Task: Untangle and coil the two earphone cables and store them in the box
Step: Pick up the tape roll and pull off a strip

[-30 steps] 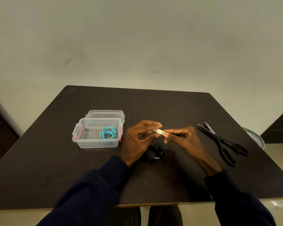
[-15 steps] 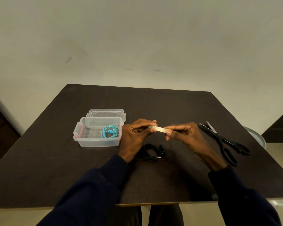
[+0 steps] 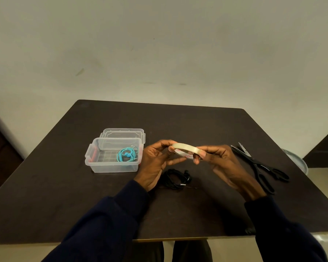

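A clear plastic box point(image 3: 95, 157) stands open on the left of the dark table, with the coiled teal earphone cable point(image 3: 126, 154) lying inside it. The black earphone cable point(image 3: 175, 178) lies coiled on the table below my hands. Between my hands, held above the table, is a pale roll of tape point(image 3: 186, 149). My left hand point(image 3: 155, 163) pinches its left side and my right hand point(image 3: 222, 165) pinches its right side.
The box's clear lid point(image 3: 122, 133) lies just behind the box. Black scissors point(image 3: 261, 167) lie on the right of the dark table point(image 3: 178, 121). A grey round object point(image 3: 296, 159) shows past the table's right edge.
Both hands rose slightly with the tape roll, and the roll has tilted so more of its ring shows. The two cables and the box did not move.
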Motion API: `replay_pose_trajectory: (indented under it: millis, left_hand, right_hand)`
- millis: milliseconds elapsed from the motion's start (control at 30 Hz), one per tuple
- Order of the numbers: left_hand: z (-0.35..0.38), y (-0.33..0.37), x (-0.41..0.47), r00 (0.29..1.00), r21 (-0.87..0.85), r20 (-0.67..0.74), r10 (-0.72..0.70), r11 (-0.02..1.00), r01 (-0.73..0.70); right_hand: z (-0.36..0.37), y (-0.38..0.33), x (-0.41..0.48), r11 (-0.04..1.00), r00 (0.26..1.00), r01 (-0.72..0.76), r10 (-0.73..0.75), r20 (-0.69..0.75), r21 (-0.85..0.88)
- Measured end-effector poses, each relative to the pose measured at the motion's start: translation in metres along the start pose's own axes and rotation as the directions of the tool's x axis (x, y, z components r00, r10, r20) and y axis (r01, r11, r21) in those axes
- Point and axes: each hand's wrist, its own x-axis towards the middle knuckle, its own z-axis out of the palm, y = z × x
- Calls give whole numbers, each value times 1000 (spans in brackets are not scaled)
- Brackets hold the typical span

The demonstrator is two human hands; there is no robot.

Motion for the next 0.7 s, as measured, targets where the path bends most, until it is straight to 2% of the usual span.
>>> replay_pose_trajectory:
  millis: [200, 467, 533, 567, 633, 700]
  left_hand:
    - [4, 2, -1, 993, -108, 40, -112, 987, 116]
    - [0, -1, 1, 990, -83, 92, -111, 989, 119]
    - [1, 0, -2, 994, 38, 93, -52, 998, 49]
    - [2, 1, -3, 997, 168, 78, 9, 986, -22]
    - [4, 1, -4, 980, 448, 94, 178, 871, -201]
    - [6, 0, -4, 944, 572, 155, 290, 753, -325]
  right_hand:
    - [4, -1, 1, 997, 1000, 3, -4, 14, 76]
    - [7, -3, 2, 995, 999, -19, 16, 35, 95]
    - [8, -2, 2, 1000, 1000, 0, 1, -23, 23]
    - [8, 1, 2, 999, 999, 12, -14, -48, -31]
    - [8, 3, 1, 993, 996, 31, -40, -77, -118]
    - [11, 5, 1, 987, 995, 45, -58, -79, -153]
